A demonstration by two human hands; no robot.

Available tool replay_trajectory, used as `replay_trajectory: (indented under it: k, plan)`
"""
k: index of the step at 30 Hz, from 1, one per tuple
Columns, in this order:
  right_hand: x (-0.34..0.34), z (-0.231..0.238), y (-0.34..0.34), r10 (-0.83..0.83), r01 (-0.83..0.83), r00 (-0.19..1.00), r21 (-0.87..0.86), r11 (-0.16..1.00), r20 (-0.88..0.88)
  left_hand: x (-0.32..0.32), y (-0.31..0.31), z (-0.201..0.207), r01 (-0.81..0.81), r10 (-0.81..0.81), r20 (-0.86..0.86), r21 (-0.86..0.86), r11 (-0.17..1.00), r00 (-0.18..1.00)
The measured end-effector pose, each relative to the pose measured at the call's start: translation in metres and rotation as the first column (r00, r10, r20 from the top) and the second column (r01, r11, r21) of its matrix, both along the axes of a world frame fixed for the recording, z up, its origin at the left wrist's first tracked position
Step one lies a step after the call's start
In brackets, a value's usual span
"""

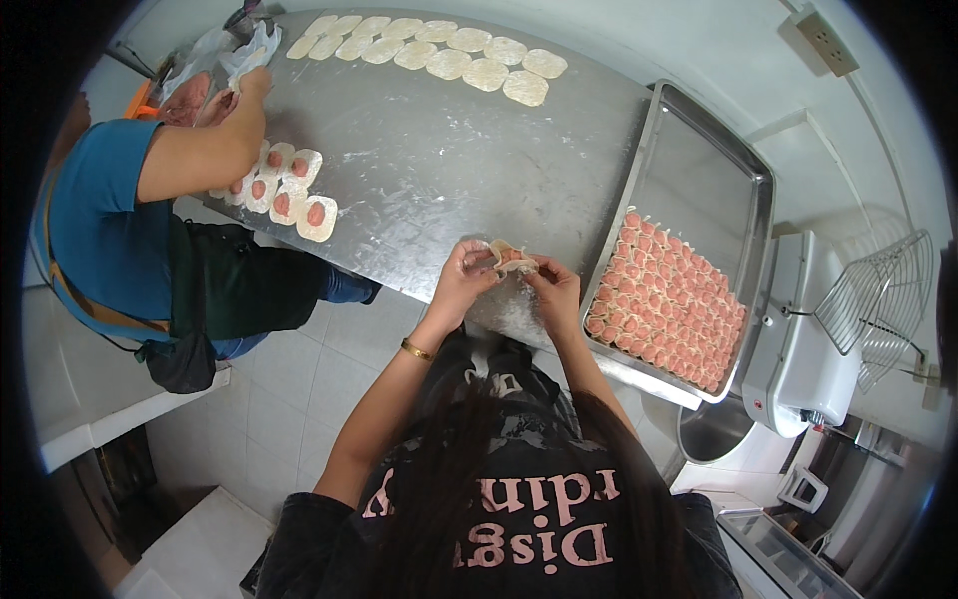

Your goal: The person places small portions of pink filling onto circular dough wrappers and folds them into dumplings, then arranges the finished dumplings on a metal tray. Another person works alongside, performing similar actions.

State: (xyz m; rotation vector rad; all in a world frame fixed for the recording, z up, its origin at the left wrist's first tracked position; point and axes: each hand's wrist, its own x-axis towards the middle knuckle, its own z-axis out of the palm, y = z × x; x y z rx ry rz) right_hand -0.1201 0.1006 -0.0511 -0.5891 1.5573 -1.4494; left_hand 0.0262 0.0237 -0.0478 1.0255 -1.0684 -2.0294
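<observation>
Between my two hands, just over the table's near edge, is a dumpling (pixel 512 259): a pale dough wrapper with its rim gathered up around pink meat filling. My left hand (pixel 468 269) pinches its left side, and my right hand (pixel 555 287) pinches the right side. To the right, a deep metal tray (pixel 651 150) holds packed rows of open-topped dumplings (pixel 667 299) in its near part; bare metal shows in its far part. On the left lie several flat wrappers topped with meat (pixel 315 216).
Rows of plain wrappers (pixel 449 64) lie along the far side of the floured steel table (pixel 419 160). A co-worker in a blue shirt (pixel 105 190) works at the left, beside a mound of meat (pixel 187 100). A white mixer (pixel 783 339) with a wire guard (pixel 878 304) stands right of the tray.
</observation>
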Motion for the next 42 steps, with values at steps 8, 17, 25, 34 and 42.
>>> replay_trajectory:
  k: [8,17,25,34,42]
  plan:
    - [-0.007,-0.004,0.004,0.114,-0.118,0.968,-0.007,0.993,-0.222,0.008,-0.003,-0.002,0.137,-0.111,0.161,-0.154,0.979,0.981]
    - [-0.005,0.001,0.011,0.245,-0.205,0.82,0.134,0.97,-0.517,0.003,0.006,-0.012,0.294,-0.079,0.41,-0.491,0.82,0.908]
    - [-0.011,0.004,0.013,0.261,-0.269,0.667,0.101,0.958,-0.698,-0.005,0.012,-0.003,0.397,-0.07,0.565,-0.481,0.781,0.822]
    - [-0.009,0.0,0.015,0.272,-0.294,0.68,0.086,0.952,-0.681,-0.005,0.009,-0.001,0.472,-0.147,0.569,-0.481,0.738,0.809]
    - [-0.002,0.001,0.014,0.266,-0.245,0.651,0.135,0.96,-0.711,-0.009,0.004,0.0,0.525,-0.149,0.638,-0.453,0.721,0.755]
